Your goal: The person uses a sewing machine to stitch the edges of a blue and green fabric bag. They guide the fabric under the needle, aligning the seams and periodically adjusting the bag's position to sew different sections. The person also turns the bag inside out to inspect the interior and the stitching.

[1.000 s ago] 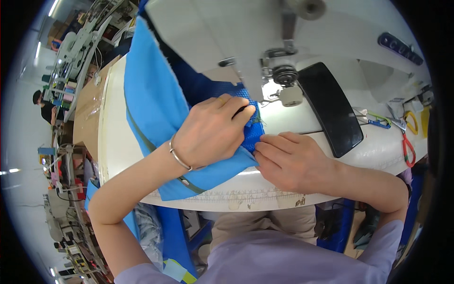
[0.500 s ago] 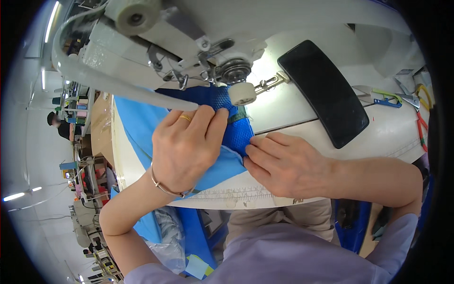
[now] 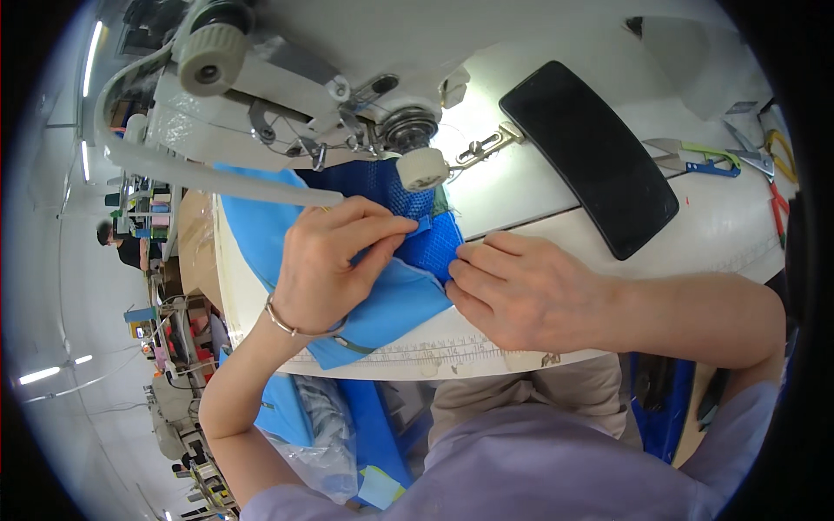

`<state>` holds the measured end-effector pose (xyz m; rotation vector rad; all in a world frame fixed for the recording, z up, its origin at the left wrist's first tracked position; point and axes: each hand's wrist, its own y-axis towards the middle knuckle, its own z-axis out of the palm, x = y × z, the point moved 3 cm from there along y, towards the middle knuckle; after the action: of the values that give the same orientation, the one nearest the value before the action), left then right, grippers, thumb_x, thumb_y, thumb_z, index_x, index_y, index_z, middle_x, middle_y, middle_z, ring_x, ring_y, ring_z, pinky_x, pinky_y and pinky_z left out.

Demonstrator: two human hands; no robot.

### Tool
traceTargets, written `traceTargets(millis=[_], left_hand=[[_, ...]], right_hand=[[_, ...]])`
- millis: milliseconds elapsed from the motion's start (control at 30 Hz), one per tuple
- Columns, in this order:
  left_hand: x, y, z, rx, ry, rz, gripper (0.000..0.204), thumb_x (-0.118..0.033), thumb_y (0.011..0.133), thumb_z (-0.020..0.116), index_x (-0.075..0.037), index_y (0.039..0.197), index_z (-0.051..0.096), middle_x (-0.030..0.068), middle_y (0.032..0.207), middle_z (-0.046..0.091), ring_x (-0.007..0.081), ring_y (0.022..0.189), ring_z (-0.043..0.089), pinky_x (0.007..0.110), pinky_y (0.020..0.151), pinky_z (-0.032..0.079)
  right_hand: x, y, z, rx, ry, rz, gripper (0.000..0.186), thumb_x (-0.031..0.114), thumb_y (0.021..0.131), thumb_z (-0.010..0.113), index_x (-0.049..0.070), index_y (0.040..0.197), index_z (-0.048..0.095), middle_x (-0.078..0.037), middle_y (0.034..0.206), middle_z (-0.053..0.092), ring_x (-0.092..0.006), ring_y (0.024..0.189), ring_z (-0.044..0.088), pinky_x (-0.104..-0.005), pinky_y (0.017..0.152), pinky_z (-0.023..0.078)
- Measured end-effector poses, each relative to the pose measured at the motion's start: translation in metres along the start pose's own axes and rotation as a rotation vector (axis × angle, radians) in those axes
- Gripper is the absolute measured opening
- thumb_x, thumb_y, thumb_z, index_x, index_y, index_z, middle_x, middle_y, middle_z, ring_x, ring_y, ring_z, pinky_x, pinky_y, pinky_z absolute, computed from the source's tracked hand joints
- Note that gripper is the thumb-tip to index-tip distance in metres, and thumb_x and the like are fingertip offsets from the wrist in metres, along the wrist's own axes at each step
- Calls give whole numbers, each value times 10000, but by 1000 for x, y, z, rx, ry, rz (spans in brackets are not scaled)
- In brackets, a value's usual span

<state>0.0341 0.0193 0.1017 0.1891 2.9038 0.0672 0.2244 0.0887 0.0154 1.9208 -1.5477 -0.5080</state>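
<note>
A piece of blue mesh fabric (image 3: 439, 241), joined to smooth light blue fabric (image 3: 382, 314), lies on the table under the sewing machine head (image 3: 410, 128). With thumb and forefinger together, my left hand (image 3: 326, 265) pinches a small fold of the mesh just below the machine's round white knob (image 3: 423, 169). My right hand (image 3: 534, 291) is closed on the right edge of the same fabric, its fingertips curled over the border. A darker part of the mesh runs back under the machine, where the needle area is hidden.
A black phone (image 3: 595, 161) lies right of the machine, beside a metal guide (image 3: 486, 146). Scissors and snips (image 3: 717, 161) sit at the far right. A white guard bar (image 3: 234, 181) crosses above my left hand. Another person (image 3: 126, 246) is in the far left background.
My left hand's fingers have gone from lying over the mesh to a pinch that lifts a fold of it. My right hand stays at the edge. The view has shifted slightly.
</note>
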Motion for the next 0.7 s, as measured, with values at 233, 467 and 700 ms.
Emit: traceTargets(millis=[233,467,700], left_hand=[[19,11,10,172,-233,-130,446,-42,795,831,-63,1233,749,120,1115,722,236,845,691,324,796,555],[15,6,29,-39,115,208,404,-133,770,863,-92,1160,769,46,997,700,225,777,686,318,652,557],[14,4,39,-315,307,418,360,-116,744,851,-68,1094,777,32,950,704,191,741,680,319,586,533]], right_hand=[[0,0,3,-40,15,8,163,128,731,714,1,831,736,-31,788,616,-180,815,582,-297,687,448],[0,1,3,-39,16,0,201,136,716,700,-5,854,735,-39,806,613,-188,818,581,-302,702,462],[-1,0,4,-70,32,7,210,123,713,697,-20,864,731,-50,809,610,-193,818,582,-304,706,471]])
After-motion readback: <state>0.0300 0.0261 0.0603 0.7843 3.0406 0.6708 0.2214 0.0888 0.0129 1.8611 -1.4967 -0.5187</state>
